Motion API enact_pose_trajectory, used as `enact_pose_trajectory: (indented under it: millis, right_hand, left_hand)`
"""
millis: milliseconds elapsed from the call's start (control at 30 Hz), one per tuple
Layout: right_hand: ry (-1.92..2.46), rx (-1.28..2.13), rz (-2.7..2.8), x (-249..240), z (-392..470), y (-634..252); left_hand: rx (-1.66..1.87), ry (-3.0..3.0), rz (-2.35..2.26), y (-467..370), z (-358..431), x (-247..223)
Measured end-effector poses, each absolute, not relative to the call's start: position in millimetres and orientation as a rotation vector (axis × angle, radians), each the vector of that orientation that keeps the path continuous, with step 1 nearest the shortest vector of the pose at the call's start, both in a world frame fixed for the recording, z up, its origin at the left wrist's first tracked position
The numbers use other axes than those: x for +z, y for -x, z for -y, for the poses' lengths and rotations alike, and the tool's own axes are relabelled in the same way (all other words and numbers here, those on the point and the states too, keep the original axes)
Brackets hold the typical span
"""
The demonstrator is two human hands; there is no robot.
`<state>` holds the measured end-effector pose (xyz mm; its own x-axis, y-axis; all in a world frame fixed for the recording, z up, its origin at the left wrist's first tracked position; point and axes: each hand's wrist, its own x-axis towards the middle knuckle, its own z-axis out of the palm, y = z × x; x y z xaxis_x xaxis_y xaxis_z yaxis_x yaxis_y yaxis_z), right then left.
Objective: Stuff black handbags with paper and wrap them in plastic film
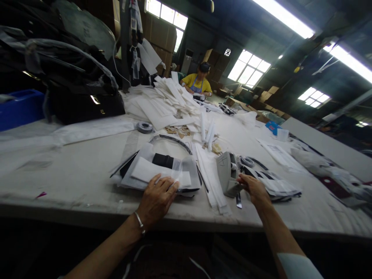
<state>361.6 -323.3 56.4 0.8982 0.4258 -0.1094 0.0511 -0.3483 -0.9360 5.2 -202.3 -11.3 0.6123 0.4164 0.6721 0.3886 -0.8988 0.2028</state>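
My left hand (158, 197) lies with its fingers stretched flat over a white foam sheet (151, 170), pressing it against a handbag (163, 159). This bag lies flat, wrapped in thin translucent sheeting, and its looped handle (171, 138) points away from me. To the right, my right hand (255, 190) has thumb and fingers pinched together at the near end of a grey tape dispenser (226, 172). Whatever is between those fingertips is too small to make out. Long white foam strips (210, 178) lie between the bag and the dispenser.
A second wrapped bag (273, 184) lies right of my right hand. White sheets (165, 100) are heaped farther back, near a tape roll (144, 127). Black handbags (84, 100) and a blue bin (21, 108) stand left. A person in yellow (199, 83) sits at the far end.
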Motion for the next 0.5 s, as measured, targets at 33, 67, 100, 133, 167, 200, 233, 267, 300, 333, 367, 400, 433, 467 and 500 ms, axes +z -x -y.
enact_pose_trajectory:
  millis: [33,67,100,133,167,200,233,267,300,333,367,400,433,467,500]
  right_hand:
    - [1.877,0.375,0.348,59,324,-359]
    - [1.856,0.342,0.344,62,326,-357]
    - [1.838,0.304,0.338,66,328,-355]
    - [1.824,0.261,0.339,70,332,-353]
    - [1.810,0.217,0.345,74,337,-351]
    - [1.795,0.182,0.355,76,342,-349]
    - [1.775,0.159,0.361,77,348,-346]
    - [1.752,0.156,0.362,75,353,-344]
    - [1.725,0.174,0.353,70,358,-342]
    - [1.698,0.214,0.334,63,362,-340]
    - [1.676,0.270,0.303,53,365,-338]
    - [1.663,0.331,0.267,41,367,-337]
    - [1.662,0.380,0.233,29,369,-336]
    - [1.674,0.412,0.205,17,371,-335]
    - [1.699,0.423,0.183,6,373,-334]
  left_hand:
    - [1.175,-2.787,-0.696,-5,202,-11]
    - [1.170,-2.787,-0.695,-5,202,-11]
    - [1.165,-2.786,-0.693,-5,202,-11]
    - [1.164,-2.783,-0.694,-5,202,-11]
    - [1.167,-2.778,-0.696,-6,202,-11]
    - [1.172,-2.773,-0.699,-6,202,-11]
    - [1.176,-2.768,-0.704,-6,202,-11]
    - [1.179,-2.765,-0.712,-7,202,-11]
    - [1.181,-2.763,-0.716,-7,203,-11]
    - [1.180,-2.761,-0.718,-7,203,-11]
    - [1.179,-2.759,-0.718,-7,203,-10]
    - [1.177,-2.755,-0.719,-7,204,-10]
    - [1.176,-2.750,-0.720,-7,204,-10]
    - [1.172,-2.745,-0.722,-7,205,-10]
    - [1.165,-2.739,-0.729,-7,205,-9]
